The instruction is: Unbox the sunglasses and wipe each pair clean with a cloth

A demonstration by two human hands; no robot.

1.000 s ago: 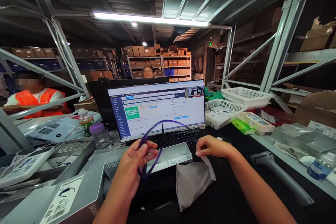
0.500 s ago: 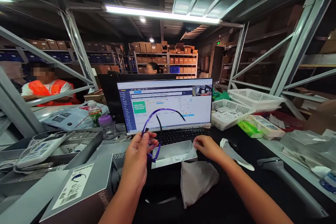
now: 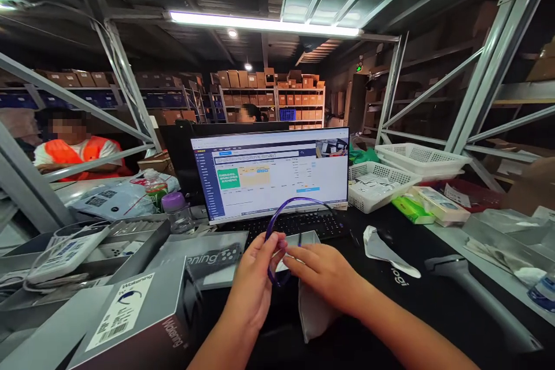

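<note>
My left hand [image 3: 256, 276] pinches a pair of purple-framed glasses [image 3: 289, 211] by one end, held up in front of the keyboard [image 3: 299, 224]. My right hand [image 3: 319, 269] has come beside it, fingers reaching onto the same end of the frame. Under both hands lies a grey cloth pouch [image 3: 313, 313] on the black mat. A small open grey box [image 3: 303, 239] sits just behind the hands, partly hidden by them. The monitor [image 3: 271, 173] stands behind the keyboard.
Grey product boxes [image 3: 130, 318] and a metal tray [image 3: 108, 243] crowd the left. White baskets [image 3: 385, 179], green packets [image 3: 411, 211], a white cloth [image 3: 385, 251] and a grey scanner [image 3: 472, 295] lie right. A person in an orange vest [image 3: 73, 150] sits far left.
My left hand has carried the glasses rightward and lower. My right hand has left the box edge and moved in to meet the frame.
</note>
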